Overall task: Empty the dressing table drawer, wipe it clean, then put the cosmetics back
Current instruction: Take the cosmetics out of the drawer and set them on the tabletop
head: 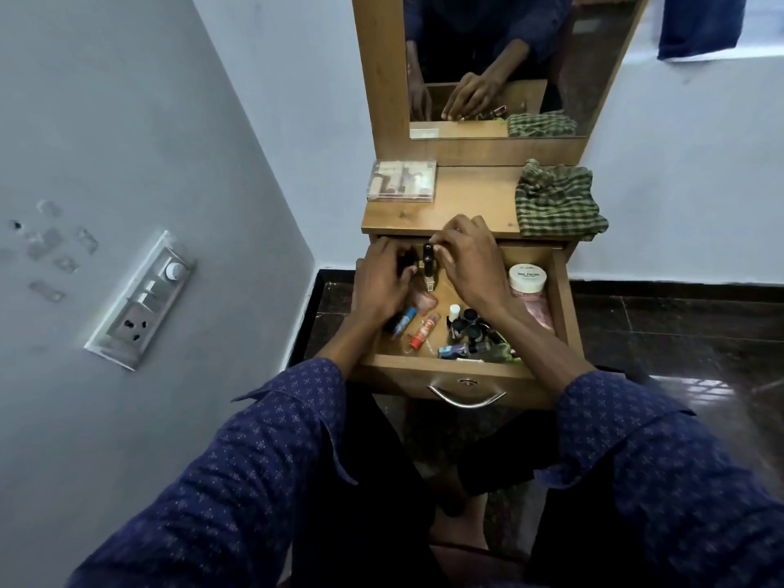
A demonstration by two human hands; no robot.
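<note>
Two hands are in the open drawer of the dressing table, both reaching toward its back edge. Our left hand is curled around something dark at the back left; we can't tell exactly what it's gripping, fingers mostly hidden. Our right hand pinches the top of a slim black tube w/ thumb and fingertips; the tube stands roughly upright betw. the two hands, a small pale tag or label just below it.

Drawer is still full of cosmetics. Front left: a blue tube and a red-and-white tube lying tilted side by side, near but not touching as far as we can see. A pinkish flat item sits behind them, partly under the left hand. Center-right: a cluster of dark nail polish bottles, one w/ a white cap, packed close together. Front edge: more small items incl. something blue and something green, too jumbled to tell apart. Right side: a white-lidded jar labelled nail polish something, lying w/ its pink body toward the front.

On the tabletop: a clear plastic case at back left, a crumpled green checked cloth at right, overhanging the edge a bit. The mirror above reflects the hands and cloth. Drawer front has a curved metal handle. Dark blue patterned sleeves cover both forearms. A switch panel sits on the left wall.
</note>
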